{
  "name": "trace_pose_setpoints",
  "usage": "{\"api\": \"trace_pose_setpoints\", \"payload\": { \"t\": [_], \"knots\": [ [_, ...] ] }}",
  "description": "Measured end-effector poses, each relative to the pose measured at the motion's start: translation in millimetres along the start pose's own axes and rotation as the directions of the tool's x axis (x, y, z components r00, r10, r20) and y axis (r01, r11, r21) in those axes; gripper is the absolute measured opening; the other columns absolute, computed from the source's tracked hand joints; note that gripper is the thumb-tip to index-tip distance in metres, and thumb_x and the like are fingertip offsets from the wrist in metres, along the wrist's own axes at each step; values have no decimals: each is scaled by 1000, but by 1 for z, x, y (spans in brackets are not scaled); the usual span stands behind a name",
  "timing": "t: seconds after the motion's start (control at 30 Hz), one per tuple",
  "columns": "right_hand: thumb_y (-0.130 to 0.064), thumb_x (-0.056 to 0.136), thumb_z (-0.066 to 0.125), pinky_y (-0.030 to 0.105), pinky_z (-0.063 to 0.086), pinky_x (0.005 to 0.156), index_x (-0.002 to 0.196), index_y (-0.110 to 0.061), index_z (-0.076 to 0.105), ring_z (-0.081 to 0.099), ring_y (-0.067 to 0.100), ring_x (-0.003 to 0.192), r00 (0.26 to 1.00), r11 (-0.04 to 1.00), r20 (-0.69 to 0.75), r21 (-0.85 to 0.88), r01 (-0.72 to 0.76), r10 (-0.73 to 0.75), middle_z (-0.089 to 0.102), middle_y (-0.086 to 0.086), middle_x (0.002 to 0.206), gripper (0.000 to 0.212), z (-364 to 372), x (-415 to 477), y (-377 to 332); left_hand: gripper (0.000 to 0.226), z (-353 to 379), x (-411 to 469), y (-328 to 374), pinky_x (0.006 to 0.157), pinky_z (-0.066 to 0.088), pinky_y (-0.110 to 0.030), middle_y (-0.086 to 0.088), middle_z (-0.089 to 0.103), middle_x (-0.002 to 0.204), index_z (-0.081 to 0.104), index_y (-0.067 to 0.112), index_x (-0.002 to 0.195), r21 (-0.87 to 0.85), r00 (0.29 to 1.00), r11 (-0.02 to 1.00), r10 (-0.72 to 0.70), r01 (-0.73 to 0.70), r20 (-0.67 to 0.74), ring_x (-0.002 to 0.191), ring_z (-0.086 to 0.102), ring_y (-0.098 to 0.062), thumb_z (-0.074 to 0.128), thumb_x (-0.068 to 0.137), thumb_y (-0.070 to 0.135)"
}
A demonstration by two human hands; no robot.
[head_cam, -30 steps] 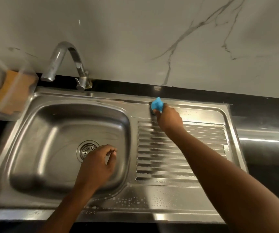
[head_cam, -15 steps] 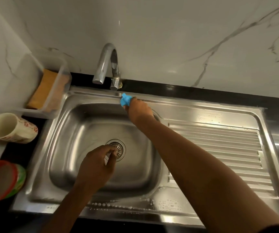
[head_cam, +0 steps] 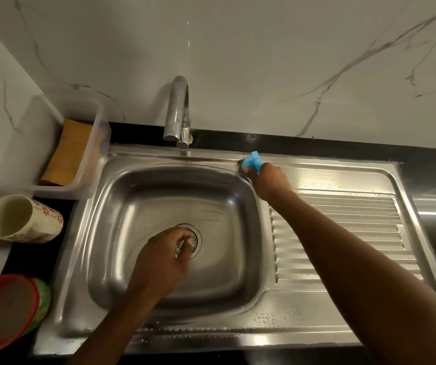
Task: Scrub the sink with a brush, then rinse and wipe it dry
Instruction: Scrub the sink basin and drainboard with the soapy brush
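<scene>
One steel sink (head_cam: 211, 335) fills most of the view, with a single basin and one ribbed drainboard (head_cam: 343, 233) at three o'clock of it; soap bubbles dot the front rim. At ten o'clock of the basin stands one clear plastic tub (head_cam: 98, 143) with one orange sponge (head_cam: 69, 154) inside. At seven o'clock lies a stack of plates (head_cam: 4, 317), red on top and green under; how many I cannot tell. One mug (head_cam: 19, 219) lies on its side at nine o'clock. One tap (head_cam: 177, 109) rises at twelve o'clock.

Two hands are in view. The right hand (head_cam: 272, 180) has its fingers clenched round the one blue brush (head_cam: 253, 162), pressed to the back rim at one o'clock of the basin. The left hand (head_cam: 161, 262) hangs over the one drain (head_cam: 197, 233), fingers loosely curled with nothing seen in them.

Half a second ago the brush sat on the back rim just beside the tap's foot; it now lies farther right, at the basin's back corner. The left hand has kept its place and curl.
</scene>
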State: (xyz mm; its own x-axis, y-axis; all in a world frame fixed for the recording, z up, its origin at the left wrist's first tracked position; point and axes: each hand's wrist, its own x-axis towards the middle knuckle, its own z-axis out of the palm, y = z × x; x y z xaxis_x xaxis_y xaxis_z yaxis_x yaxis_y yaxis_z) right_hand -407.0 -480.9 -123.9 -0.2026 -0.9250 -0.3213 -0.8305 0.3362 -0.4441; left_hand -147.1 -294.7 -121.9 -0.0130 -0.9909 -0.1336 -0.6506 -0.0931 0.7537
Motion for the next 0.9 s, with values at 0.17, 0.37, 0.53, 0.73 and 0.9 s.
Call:
{"api": "trace_pose_setpoints", "payload": {
  "t": [0.17, 0.37, 0.53, 0.73, 0.9],
  "knots": [
    [-48, 104, 56, 30, 49, 71, 123, -13, 61, 60, 12, 76, 995, 998, 92, 43, 44, -48, 62, -1, 87, 41, 48, -9, -65, 26, -12, -3, -7, 87, 60, -36, 20, 74, 108, 72, 31, 110, -20, 1000, 1000, -3, 3, -5, 100, 68, -1, 54, 94, 41],
    [-44, 104, 58, 32, 52, 77, 124, -10, 60, 62, 15, 80, 986, 994, 150, -71, 89, -77, 62, 3, 90, 40, 48, -5, -76, 22, -19, -3, -11, 87, 60, -36, 21, 73, 106, 70, 32, 109, -11, 1000, 1000, -6, 5, -22, 98, 68, 0, 56, 95, 41],
    [-48, 105, 51, 33, 51, 76, 121, -7, 61, 60, 16, 77, 989, 993, 111, -79, -90, 98, 60, 4, 83, 45, -14, 16, -11, 22, -12, 0, -11, 85, 60, -35, 22, 73, 105, 70, 34, 107, -19, 1000, 1000, 0, 0, -7, 97, 68, 1, 55, 94, 41],
    [-40, 106, 54, 35, 58, 83, 125, -5, 58, 66, 23, 89, 979, 983, 89, 8, -185, 184, 64, 10, 96, 40, -19, 13, -9, 20, -10, 7, -11, 86, 60, -35, 22, 73, 104, 70, 34, 108, -33, 1000, 999, -1, 1, 7, 98, 68, 0, 56, 95, 40],
    [-33, 107, 55, 29, 47, 76, 125, -5, 59, 60, 17, 85, 987, 993, 119, 23, -113, 110, 61, 7, 96, 34, 12, 1, -50, 17, -16, 11, -15, 86, 59, -35, 21, 73, 104, 70, 32, 108, -1, 1000, 1000, 20, -20, 4, 97, 67, 1, 59, 97, 37]
  ]
}}
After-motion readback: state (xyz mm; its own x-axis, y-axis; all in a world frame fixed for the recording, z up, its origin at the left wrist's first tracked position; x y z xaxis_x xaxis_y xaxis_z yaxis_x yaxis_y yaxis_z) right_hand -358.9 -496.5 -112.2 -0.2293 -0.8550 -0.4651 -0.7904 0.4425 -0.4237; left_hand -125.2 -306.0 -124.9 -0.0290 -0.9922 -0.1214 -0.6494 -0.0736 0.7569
